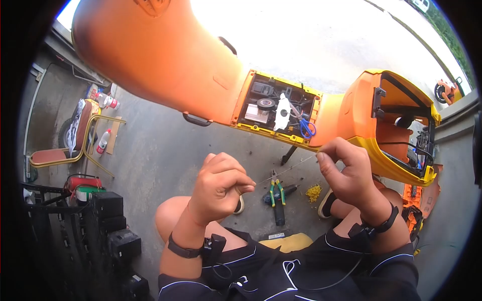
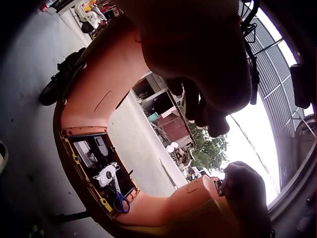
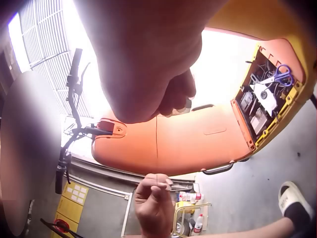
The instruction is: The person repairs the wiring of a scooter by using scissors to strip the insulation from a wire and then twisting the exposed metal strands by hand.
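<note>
My left hand [image 1: 218, 183] and right hand [image 1: 346, 168] are raised in front of me, with a thin strand [image 1: 287, 170] stretched between them. Each hand pinches one end between thumb and fingers. In the right wrist view the strand [image 3: 157, 148] runs as a fine dark line against the orange scooter body [image 3: 188, 144]. Beyond my hands, the scooter's open compartment [image 1: 242, 114] holds wiring and electrical parts. A white piece [image 1: 282, 114] with a dark round centre lies over them, beside blue-handled scissors [image 1: 307, 128].
On the floor between my feet are green-handled pliers [image 1: 272, 193], a dark power drill [image 1: 279, 213] and a pile of small yellow bits [image 1: 314, 192]. A chair [image 1: 55, 156], bottles [image 1: 104, 140] and black boxes [image 1: 124, 244] stand at left. The scooter's rear box [image 1: 359, 108] is at right.
</note>
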The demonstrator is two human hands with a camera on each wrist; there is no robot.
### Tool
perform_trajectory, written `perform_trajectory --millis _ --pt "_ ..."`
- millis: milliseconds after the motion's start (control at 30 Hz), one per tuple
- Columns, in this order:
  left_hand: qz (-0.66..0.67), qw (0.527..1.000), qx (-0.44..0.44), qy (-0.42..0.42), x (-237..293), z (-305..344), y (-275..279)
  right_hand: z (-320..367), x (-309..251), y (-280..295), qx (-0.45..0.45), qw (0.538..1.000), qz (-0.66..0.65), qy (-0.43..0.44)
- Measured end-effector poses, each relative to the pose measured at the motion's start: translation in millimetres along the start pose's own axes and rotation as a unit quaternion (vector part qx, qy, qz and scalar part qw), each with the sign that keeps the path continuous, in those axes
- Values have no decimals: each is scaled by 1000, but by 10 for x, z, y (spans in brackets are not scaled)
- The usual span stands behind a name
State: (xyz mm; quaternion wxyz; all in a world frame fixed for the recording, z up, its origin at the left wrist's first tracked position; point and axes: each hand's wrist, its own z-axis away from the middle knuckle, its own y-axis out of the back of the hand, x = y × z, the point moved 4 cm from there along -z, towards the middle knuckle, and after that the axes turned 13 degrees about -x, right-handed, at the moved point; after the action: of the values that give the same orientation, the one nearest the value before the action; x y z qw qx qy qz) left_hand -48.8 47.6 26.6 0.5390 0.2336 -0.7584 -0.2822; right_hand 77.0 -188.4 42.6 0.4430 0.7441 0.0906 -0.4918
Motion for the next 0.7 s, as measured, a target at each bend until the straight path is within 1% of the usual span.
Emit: perform_trajectory --millis 33,67,100,133,167,233,267,300,367,400,467,500,533,567,633,700 --pt "-4 1000 3 18 -12 16 8 -12 91 -67 1 999 42 -11" --pt "24 999 22 7 -17 28 24 2 154 -148 -16 999 32 -4" --pt "48 998 45 -5 -21 60 38 31 184 -263 -63 993 103 8" --pt "40 998 56 11 -38 95 31 54 174 -385 -106 978 175 25" --pt "37 996 82 22 -60 106 38 94 123 -494 -151 968 197 37" --pt "23 992 120 27 -87 90 67 196 21 -694 -241 945 190 111" --pt "-17 992 117 34 -94 79 61 242 -55 -766 -279 924 200 168" --pt "-56 991 113 42 -112 66 48 302 -151 -806 -306 895 245 212" --pt "-86 989 109 44 -160 44 11 342 -428 -735 -314 886 201 274" --pt "-111 990 84 15 -142 28 -13 317 -537 -666 -313 886 199 279" --pt "-132 990 46 -25 -100 35 -65 246 -691 -359 -149 933 157 286" --pt "-126 991 43 -17 -91 64 -70 227 -615 -178 -102 943 162 272" --pt "-105 993 28 -39 -74 64 -78 239 -520 -51 -39 967 171 187" --pt "-82 995 15 -62 -47 63 -95 241 -335 -9 18 988 138 61" --pt "-71 994 5 -81 -12 89 -85 50 -231 -36 15 969 240 65" --pt "22 997 -1 -79 -24 138 -73 34 -48 -227 -98 926 349 105"
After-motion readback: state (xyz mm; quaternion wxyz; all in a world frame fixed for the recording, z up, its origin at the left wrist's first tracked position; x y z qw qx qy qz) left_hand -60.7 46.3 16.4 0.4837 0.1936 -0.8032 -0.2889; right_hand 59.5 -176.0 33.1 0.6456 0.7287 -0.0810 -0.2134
